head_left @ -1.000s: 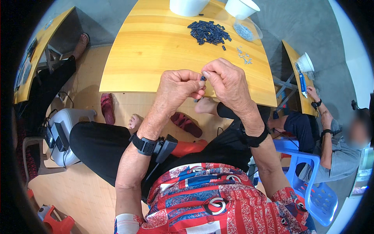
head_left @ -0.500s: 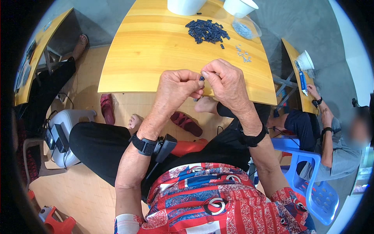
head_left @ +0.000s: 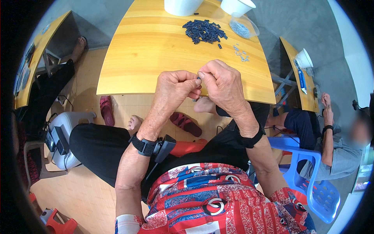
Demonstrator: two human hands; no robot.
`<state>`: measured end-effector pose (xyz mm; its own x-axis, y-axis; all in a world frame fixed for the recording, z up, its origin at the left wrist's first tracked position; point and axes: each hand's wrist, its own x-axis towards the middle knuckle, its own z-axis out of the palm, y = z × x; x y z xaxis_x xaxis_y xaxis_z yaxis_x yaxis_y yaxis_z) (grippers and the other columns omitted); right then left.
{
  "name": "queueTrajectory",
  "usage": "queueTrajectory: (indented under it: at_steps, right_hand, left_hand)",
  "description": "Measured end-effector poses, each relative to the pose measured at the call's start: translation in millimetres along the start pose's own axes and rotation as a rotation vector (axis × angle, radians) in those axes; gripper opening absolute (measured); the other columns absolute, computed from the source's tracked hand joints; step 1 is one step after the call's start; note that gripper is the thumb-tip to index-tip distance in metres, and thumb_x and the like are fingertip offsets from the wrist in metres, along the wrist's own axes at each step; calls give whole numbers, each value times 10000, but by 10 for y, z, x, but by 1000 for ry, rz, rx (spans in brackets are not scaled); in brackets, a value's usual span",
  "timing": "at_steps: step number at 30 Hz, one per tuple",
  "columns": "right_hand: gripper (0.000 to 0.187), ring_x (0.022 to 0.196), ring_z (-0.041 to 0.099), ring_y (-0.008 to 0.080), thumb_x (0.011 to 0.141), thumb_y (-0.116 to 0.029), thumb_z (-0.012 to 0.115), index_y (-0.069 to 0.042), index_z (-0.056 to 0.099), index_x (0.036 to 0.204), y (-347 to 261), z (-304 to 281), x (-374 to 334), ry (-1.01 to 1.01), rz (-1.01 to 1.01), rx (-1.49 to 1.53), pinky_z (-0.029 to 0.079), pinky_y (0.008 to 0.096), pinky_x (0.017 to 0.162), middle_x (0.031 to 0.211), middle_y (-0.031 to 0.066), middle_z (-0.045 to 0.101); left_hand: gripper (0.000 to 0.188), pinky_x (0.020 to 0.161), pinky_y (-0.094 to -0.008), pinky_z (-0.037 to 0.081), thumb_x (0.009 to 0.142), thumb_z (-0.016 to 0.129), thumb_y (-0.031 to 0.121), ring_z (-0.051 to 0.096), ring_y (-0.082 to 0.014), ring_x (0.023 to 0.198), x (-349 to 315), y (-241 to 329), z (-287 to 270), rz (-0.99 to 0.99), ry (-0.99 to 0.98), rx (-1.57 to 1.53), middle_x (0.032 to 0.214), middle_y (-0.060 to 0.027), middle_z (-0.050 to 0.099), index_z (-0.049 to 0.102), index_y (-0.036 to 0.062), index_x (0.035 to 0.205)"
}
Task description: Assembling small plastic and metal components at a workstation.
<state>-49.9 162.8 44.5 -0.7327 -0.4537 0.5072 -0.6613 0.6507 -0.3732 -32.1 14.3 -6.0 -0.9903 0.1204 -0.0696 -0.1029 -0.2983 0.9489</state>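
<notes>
Just over the near edge of the wooden table (head_left: 136,66), my two hands meet at the fingertips. My left hand (head_left: 176,86) pinches a small dark plastic piece (head_left: 199,78), mostly covered by the fingers. From the other side, my right hand (head_left: 222,81) is closed with thumb and forefinger at the same piece; anything tiny between them is hidden. Beyond the hands lies a heap of small dark blue plastic pieces (head_left: 204,31). To its right, several small silvery pieces that look like screws (head_left: 241,53) are scattered on the wood.
At the table's far side stand a white bucket (head_left: 183,7) and a white tub (head_left: 237,6). A clear bag of small metal parts (head_left: 242,29) lies near the tub. On the right, another person sits at a table (head_left: 298,78) beside a blue plastic chair (head_left: 307,163).
My hands stay together at the small piece, which is now more covered by the fingers. The view has shifted slightly. The other person's hand has drawn back from the blue-and-white packet.
</notes>
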Motion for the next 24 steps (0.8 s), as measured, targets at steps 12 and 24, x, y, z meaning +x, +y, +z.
queueTrajectory:
  at_steps: [12,24]
  right_hand:
    - [89,716,620,300,800,-90,617,-1,622,804,36,-60,-24,-55,171,232,486,376,633,754,137,617]
    - [51,725,632,262,804,-41,605,-13,642,825,146,-90,-64,8,172,266,496,346,645,770,130,633]
  left_hand:
    - [125,586,-240,554,862,655,86,648,-123,649,21,41,-25,-24,-57,-5,763,-85,675,683,-25,912]
    - [58,558,-234,432,784,725,78,527,-85,632,211,-112,44,436,48,377,694,7,612,738,59,838]
